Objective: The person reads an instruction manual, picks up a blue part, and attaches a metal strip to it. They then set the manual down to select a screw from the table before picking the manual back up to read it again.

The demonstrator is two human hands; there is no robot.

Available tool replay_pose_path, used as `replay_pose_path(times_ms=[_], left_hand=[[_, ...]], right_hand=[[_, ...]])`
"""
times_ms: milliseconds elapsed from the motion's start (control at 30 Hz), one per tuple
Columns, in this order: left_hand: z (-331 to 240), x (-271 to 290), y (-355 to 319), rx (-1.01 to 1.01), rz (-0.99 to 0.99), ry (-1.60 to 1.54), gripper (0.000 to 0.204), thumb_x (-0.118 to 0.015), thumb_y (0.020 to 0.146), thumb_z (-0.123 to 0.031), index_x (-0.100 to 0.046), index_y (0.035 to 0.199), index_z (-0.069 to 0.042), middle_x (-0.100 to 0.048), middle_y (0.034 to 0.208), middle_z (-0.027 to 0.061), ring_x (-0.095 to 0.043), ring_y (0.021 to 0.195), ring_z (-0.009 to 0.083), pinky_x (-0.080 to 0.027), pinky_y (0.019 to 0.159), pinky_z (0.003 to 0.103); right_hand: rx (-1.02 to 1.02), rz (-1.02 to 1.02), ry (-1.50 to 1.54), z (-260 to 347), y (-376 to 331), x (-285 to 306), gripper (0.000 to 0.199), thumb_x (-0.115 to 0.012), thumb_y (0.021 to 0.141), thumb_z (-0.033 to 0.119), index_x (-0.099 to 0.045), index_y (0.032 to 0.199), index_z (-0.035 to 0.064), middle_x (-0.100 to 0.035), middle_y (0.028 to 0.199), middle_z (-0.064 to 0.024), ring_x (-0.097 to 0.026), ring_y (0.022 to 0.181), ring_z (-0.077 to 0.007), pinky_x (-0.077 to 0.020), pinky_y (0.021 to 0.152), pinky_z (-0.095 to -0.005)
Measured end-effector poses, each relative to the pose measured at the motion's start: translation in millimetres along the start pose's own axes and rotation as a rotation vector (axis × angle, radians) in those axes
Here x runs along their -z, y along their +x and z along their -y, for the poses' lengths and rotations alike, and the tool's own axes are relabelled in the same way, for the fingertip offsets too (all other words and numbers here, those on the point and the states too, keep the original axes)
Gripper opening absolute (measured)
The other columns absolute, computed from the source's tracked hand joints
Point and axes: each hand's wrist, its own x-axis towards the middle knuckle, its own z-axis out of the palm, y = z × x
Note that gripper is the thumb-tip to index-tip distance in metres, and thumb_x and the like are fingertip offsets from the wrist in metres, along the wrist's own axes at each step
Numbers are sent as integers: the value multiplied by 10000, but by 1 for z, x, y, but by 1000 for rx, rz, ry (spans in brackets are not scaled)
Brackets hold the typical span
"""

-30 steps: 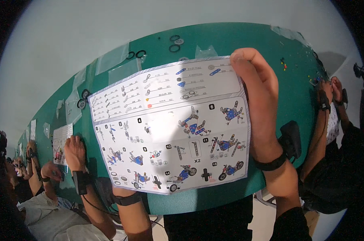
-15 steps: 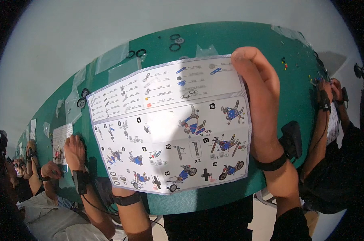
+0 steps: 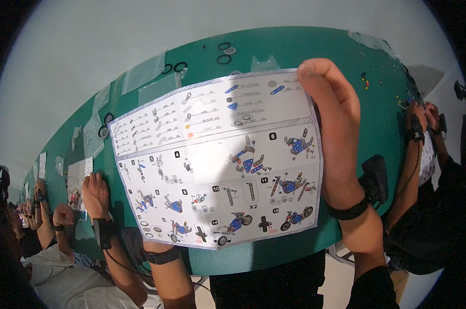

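Note:
A printed instruction sheet point(image 3: 207, 170) with creases is held up in front of me. It shows a parts list along the top and numbered building steps of a motorcycle model below. My right hand point(image 3: 335, 110) pinches its upper right corner, the thumb on the printed face and the fingers curled behind. From the lower edge my left forearm point(image 3: 170, 275), with a black wristband, goes up behind the sheet. My left hand is hidden there, so its fingers and grip do not show. A bright glare patch lies mid-sheet.
On the green table point(image 3: 315, 46) beyond the sheet lie black rings point(image 3: 180, 67), a grey wheel point(image 3: 230, 51) and clear plastic bags point(image 3: 145, 72). Small coloured parts point(image 3: 365, 82) lie at the right. Co-workers' hands point(image 3: 95, 195) are at left, another person's arm point(image 3: 405, 175) at right.
The sheet has shifted very slightly, its left edge a little further left. At the left, a co-worker's hand has drawn back a little from the table.

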Motion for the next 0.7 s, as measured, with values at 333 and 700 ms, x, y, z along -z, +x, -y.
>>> replay_pose_path(times_ms=[333,700], left_hand=[[0,-1,2,-3,11,-1,468,-462,1030,-348,-457,1397,-56,-546,1345,113,-556,1196,208,-458,1012,357],[3,-3,3,3,14,1,457,-480,1022,-341,-476,1375,-51,-561,1313,112,-569,1168,202,-466,996,348]], right_hand=[[24,0,-2,-1,0,0,105,-630,961,137,-614,973,34,-654,775,-14,-598,628,-32,-451,519,-170],[-7,-38,-42,3,-2,-2,116,-635,960,146,-614,974,33,-647,777,-8,-591,626,-31,-453,518,-177]])
